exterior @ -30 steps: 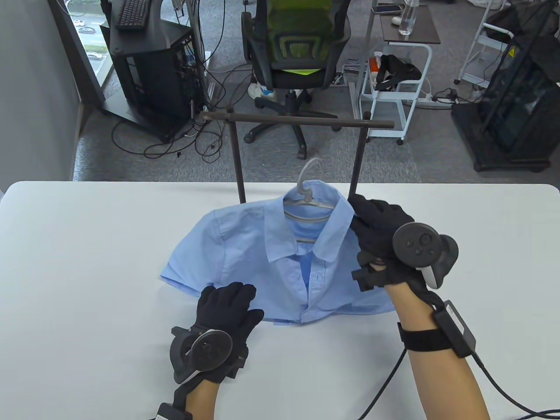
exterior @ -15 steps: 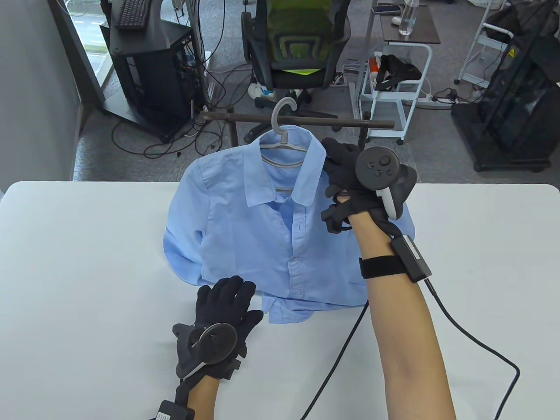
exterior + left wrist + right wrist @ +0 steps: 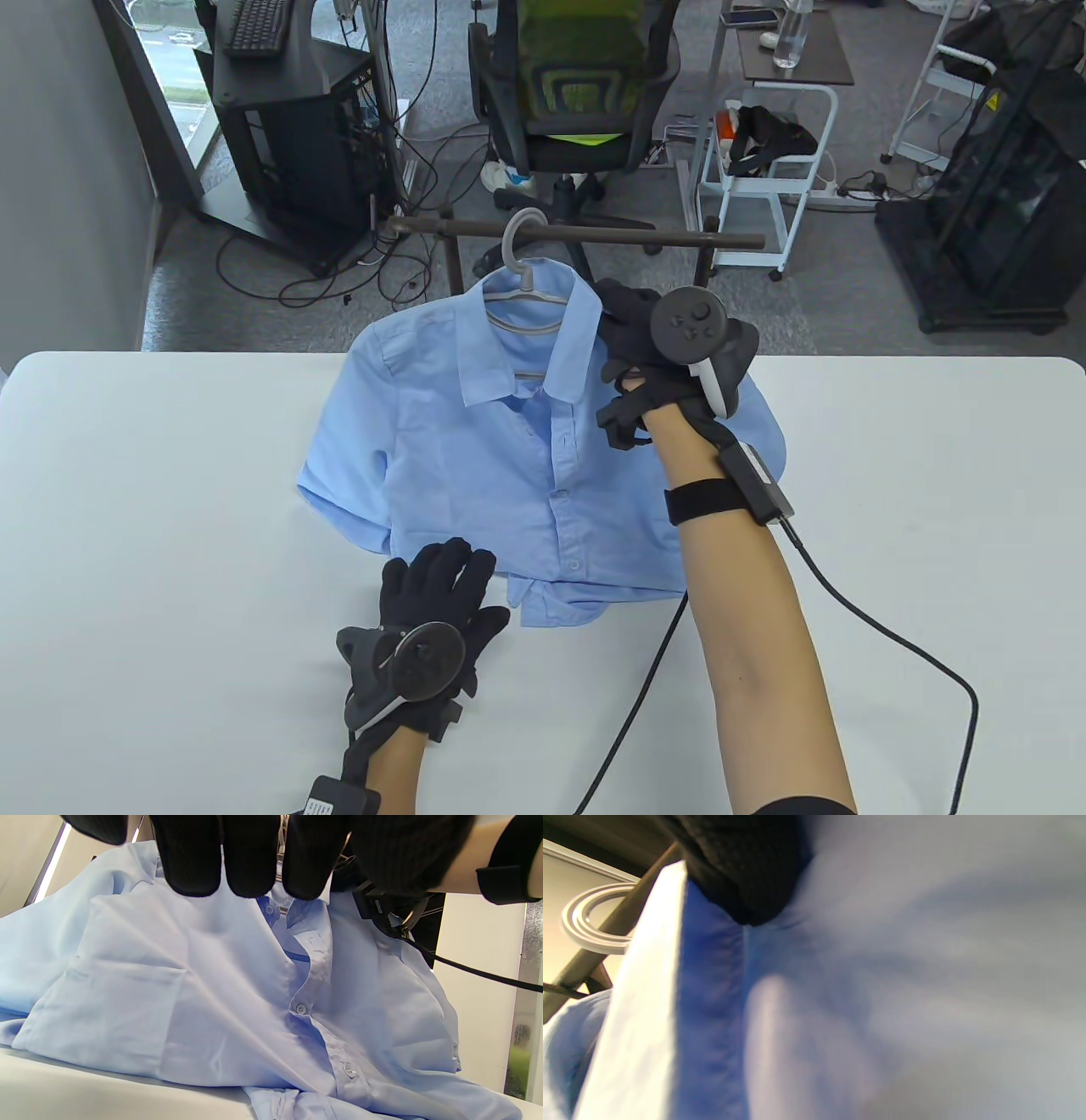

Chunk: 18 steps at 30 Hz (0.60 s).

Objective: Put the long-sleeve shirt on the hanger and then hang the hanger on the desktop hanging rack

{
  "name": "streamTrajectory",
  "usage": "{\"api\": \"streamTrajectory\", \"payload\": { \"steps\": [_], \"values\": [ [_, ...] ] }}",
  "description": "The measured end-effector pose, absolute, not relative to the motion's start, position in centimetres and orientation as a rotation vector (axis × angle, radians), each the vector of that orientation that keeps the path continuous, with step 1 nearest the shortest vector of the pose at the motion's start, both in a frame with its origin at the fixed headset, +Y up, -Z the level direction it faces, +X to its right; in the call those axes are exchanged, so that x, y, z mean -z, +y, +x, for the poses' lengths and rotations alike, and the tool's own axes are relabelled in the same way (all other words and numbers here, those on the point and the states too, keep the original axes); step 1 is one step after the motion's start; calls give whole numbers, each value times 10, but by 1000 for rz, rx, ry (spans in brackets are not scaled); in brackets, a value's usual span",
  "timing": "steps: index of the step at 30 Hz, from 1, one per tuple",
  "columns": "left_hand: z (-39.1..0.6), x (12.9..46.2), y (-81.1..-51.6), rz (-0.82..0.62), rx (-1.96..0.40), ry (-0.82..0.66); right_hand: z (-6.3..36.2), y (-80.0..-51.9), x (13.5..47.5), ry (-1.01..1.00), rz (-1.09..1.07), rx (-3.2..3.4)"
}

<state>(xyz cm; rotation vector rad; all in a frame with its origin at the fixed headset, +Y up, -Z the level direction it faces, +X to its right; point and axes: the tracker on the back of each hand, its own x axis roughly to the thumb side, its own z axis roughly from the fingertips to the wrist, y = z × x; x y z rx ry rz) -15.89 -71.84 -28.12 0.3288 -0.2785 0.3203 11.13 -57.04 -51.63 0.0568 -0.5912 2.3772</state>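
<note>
A light blue shirt point(image 3: 475, 458) sits on a grey hanger point(image 3: 515, 246), its top lifted and its hem still on the white table point(image 3: 170, 509). My right hand point(image 3: 628, 327) grips the shirt's shoulder beside the collar. The hanger's hook overlaps the dark bar of the rack point(image 3: 645, 236); in the right wrist view the hook point(image 3: 589, 929) lies right against the bar point(image 3: 615, 938), and I cannot tell whether it hangs on it. My left hand point(image 3: 441, 586) lies flat on the table with straight fingers point(image 3: 250, 857) at the shirt's point(image 3: 212, 984) hem.
The rack's two uprights stand at the table's far edge, mostly hidden behind the shirt. A black cable point(image 3: 848, 611) runs from my right wrist across the table. Beyond the table are an office chair point(image 3: 577, 102) and a white cart point(image 3: 764, 153).
My right hand raised the shirt and hanger from the table up to the rack bar, then shifted them slightly left. My left hand stayed put at the hem.
</note>
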Motion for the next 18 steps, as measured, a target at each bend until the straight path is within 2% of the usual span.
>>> {"api": "streamTrajectory", "payload": {
  "steps": [11, 18],
  "values": [
    [-152, 281, -720, 304, -299, -304, 113, -576, 513, -569, 51, -2428],
    [-150, 280, -719, 294, -297, -315, 138, -562, 483, -590, 63, -2433]
  ]
}}
